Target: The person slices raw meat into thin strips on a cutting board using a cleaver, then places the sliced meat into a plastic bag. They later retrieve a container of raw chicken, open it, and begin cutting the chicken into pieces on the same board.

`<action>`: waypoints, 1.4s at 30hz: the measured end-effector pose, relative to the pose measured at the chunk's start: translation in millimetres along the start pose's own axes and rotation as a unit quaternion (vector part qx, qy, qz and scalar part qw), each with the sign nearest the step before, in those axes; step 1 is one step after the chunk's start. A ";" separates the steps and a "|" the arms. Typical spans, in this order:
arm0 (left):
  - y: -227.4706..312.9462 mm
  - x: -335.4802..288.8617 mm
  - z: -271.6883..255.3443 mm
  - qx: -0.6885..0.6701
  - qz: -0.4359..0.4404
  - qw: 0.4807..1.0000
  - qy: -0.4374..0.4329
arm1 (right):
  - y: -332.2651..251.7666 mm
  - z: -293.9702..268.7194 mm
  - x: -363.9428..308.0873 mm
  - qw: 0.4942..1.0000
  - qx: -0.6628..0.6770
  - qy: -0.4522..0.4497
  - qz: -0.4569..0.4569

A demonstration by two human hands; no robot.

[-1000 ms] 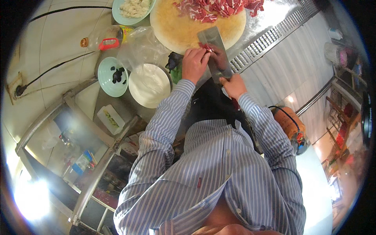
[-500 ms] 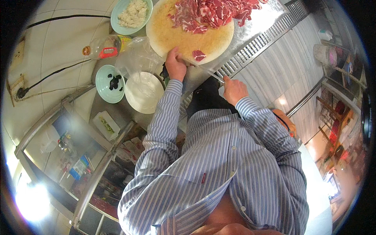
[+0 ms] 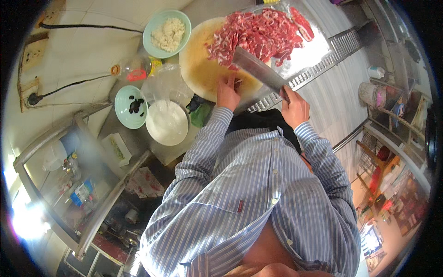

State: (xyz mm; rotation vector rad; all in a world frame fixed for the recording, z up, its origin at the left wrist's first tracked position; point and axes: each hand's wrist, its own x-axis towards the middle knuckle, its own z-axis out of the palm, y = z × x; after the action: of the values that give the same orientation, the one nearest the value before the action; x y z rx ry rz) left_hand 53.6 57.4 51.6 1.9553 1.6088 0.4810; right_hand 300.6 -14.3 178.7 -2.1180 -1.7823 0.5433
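Observation:
My right hand (image 3: 296, 109) grips the handle of a cleaver (image 3: 259, 69). Its broad blade slants up and left over the round cutting board (image 3: 196, 69), across the front of a heap of sliced raw meat (image 3: 258, 37). At the board's near edge my left hand (image 3: 228, 94) has its fingers closed around a small slice of meat (image 3: 237, 84), of which only a dark red bit shows. The heap covers the board's far right and spreads onto the metal surface beyond.
Left of the board stand a pale green bowl (image 3: 156, 46) of white crumbly food, a bottle (image 3: 129, 72), a green bowl (image 3: 122, 111) with black pieces and a white bowl (image 3: 167, 131) with clear plastic over it. A green and black bundle (image 3: 198, 112) lies near my left wrist.
My right hand has moved up and right, swinging the cleaver over the board beside the heap. My left hand has come from the board's edge onto the loose slice. The view has shifted somewhat.

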 end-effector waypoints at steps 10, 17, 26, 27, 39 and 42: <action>-10.3 12.7 28.5 0.033 -0.094 0.995 -0.031 | 88.3 -48.9 50.5 1.000 -0.001 0.003 -0.028; 10.6 16.3 37.1 -0.106 -0.342 0.934 -0.006 | 153.0 -93.2 117.8 0.989 0.048 -0.036 -0.137; 194.2 89.4 2.9 0.050 -0.015 0.957 0.285 | 187.6 -131.2 207.0 0.955 0.049 -0.127 -0.263; 233.3 96.9 10.1 -0.001 0.031 0.970 0.240 | 184.9 -131.9 214.1 0.947 0.046 -0.139 -0.285; 247.5 139.3 27.0 0.183 -0.069 0.978 0.068 | 200.8 -200.3 261.1 0.936 0.001 -0.108 -0.335; 168.8 86.0 6.7 0.081 -0.299 0.941 0.138 | 199.7 -212.7 263.0 0.945 0.010 -0.138 -0.295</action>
State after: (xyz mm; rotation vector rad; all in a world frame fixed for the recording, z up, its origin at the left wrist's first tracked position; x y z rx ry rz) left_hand 206.9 118.5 144.9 1.4299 2.3666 0.3882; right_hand 614.8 210.8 248.8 -1.4217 -2.4096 0.7014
